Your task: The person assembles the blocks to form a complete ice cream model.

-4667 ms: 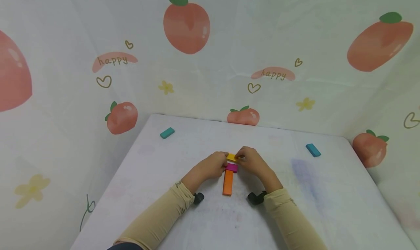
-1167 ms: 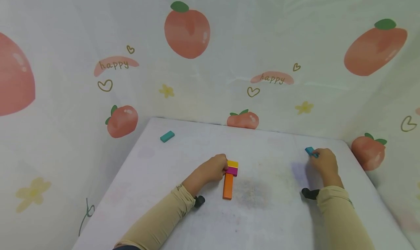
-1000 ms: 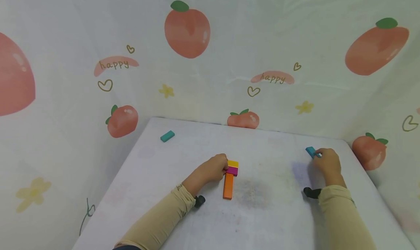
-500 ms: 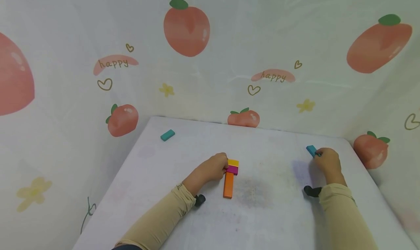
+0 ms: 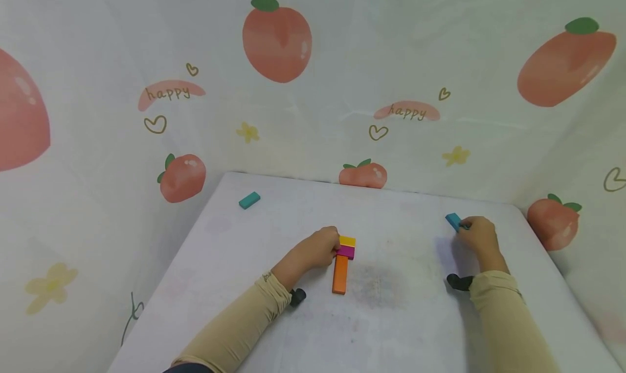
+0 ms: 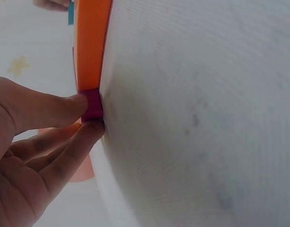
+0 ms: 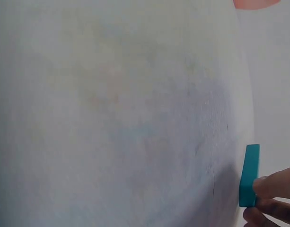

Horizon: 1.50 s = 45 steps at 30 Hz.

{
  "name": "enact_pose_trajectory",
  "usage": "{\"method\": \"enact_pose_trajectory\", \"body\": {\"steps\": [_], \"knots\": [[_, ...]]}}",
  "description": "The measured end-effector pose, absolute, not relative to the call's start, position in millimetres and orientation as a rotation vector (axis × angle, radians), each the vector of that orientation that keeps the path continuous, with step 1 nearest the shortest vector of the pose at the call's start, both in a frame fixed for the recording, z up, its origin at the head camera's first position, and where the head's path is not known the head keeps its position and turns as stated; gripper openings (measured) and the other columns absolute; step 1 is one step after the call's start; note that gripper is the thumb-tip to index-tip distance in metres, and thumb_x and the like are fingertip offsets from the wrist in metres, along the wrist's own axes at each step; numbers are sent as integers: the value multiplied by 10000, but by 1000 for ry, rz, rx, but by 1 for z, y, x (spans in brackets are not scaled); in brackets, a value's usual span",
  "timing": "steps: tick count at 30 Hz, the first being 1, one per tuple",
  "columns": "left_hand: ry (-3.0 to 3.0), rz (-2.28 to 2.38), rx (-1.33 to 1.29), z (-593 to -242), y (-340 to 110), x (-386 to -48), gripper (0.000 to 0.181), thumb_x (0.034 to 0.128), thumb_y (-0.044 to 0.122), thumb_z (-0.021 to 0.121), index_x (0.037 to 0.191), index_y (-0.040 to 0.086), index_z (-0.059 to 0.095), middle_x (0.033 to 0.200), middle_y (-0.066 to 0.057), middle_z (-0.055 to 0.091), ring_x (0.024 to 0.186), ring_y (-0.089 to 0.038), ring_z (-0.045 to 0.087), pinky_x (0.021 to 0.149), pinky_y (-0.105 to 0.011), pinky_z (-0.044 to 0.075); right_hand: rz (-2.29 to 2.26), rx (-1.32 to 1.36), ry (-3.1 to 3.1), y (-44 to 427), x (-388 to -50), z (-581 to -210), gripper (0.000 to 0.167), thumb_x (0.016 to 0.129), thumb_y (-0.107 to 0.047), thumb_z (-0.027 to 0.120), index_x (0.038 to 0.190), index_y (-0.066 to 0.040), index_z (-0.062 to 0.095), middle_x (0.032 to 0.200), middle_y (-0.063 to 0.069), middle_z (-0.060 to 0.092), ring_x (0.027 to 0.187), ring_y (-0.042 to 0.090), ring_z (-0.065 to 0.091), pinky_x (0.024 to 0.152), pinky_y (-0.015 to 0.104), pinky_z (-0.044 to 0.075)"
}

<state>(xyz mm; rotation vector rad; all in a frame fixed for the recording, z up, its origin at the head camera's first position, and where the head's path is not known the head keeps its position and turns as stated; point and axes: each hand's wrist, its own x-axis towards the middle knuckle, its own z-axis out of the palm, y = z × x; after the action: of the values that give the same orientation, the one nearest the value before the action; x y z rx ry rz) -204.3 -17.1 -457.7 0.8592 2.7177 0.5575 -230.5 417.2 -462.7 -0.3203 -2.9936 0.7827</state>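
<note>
My left hand (image 5: 319, 249) pinches the end of the magenta block (image 5: 346, 252) between thumb and fingers, as the left wrist view shows with the magenta block (image 6: 92, 105). Behind that block lies the yellow block (image 5: 348, 242), alongside it. The long orange block (image 5: 339, 275) extends from the magenta one toward the front. Over on the right, my right hand (image 5: 480, 239) holds a blue block (image 5: 453, 221) by its near end. In the right wrist view thumb and fingers grip this blue block (image 7: 249, 177).
A teal block (image 5: 249, 200) lies at the back left of the white table (image 5: 391, 340). Behind the table hangs a cloth printed with peaches (image 5: 276, 44). Each wrist carries a small black device, such as the right one (image 5: 459, 282).
Earlier, both hands were at the yellow block; the right hand then went to the blue block at the right. Within the last half second, it and the blue block have shifted slightly left. The left hand stays.
</note>
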Motion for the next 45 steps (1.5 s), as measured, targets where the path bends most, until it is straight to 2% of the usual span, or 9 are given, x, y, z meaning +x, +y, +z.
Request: {"method": "enact_pose_trajectory", "body": {"steps": [14, 19, 27, 34, 41, 45], "knots": [[2719, 577, 863, -458, -17, -205, 127, 984, 30, 710, 1066, -1, 802, 1026, -67, 682, 905, -131, 612, 906, -262, 594, 846, -232, -3004, 379, -238, -466, 378, 986, -47, 563, 1293, 159, 646, 1358, 434, 572, 1208, 559, 583, 1035, 687, 486], [2710, 583, 851, -457, -17, -204, 147, 983, 29, 712, 1097, -7, 798, 1051, -79, 688, 929, -140, 621, 936, -279, 602, 861, -183, -3013, 365, -239, -465, 360, 986, -41, 570, 1273, 156, 662, 1345, 419, 597, 1241, 560, 582, 1062, 689, 471], [2719, 574, 862, -458, -17, -204, 138, 987, 31, 709, 1085, 0, 801, 1043, -76, 686, 919, -142, 619, 935, -281, 600, 852, -52, -2997, 341, -244, -468, 315, 974, -26, 597, 1218, 145, 700, 1253, 379, 666, 1095, 477, 645, 979, 636, 531], [2719, 579, 869, -456, -17, -204, 135, 984, 29, 711, 1080, -1, 801, 1037, -73, 686, 911, -137, 618, 930, -274, 601, 870, -10, -3001, 322, -248, -469, 303, 971, -15, 611, 1211, 144, 706, 1242, 372, 674, 1129, 498, 658, 962, 611, 552], [2736, 555, 885, -456, -17, -203, 127, 977, 25, 713, 1055, 7, 811, 1028, -71, 689, 906, -133, 611, 930, -269, 598, 910, -1, -2992, 307, -250, -470, 292, 962, -12, 625, 1194, 139, 717, 1204, 357, 689, 1070, 460, 670, 926, 582, 565], [2734, 561, 871, -456, -17, -203, 135, 976, 25, 716, 1072, 2, 807, 1046, -76, 694, 920, -141, 623, 946, -284, 602, 915, 26, -2984, 298, -250, -472, 287, 959, -6, 625, 1187, 135, 726, 1213, 350, 698, 1090, 464, 679, 945, 585, 566]]}}
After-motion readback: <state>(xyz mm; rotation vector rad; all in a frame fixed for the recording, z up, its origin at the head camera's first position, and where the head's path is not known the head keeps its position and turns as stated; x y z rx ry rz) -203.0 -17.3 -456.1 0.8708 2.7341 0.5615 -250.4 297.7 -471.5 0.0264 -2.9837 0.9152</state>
